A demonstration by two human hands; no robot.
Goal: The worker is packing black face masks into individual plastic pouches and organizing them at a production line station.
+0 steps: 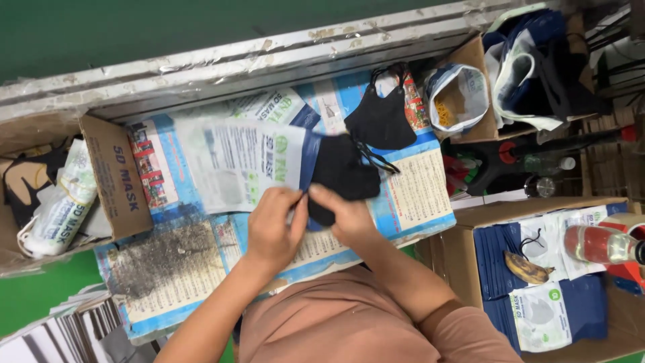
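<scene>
Left hand (274,225) and right hand (342,214) both pinched black face mask (342,173) at printed pouch (242,161) mouth; spare black mask (381,121) at 1 o'clock

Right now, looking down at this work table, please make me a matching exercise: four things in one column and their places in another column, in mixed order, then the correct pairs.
Things:
1. black fabric face mask with ear loops
2. overripe brown banana
3. clear plastic bottle with reddish liquid
4. white and blue printed plastic pouch

Places:
A. at the right edge of the view, lying on its side
B. under the fingers of the left hand
C. on the table beyond both hands
D. on packed pouches in the cardboard box on the right

Pairs: 1-C, 2-D, 3-A, 4-B
</scene>
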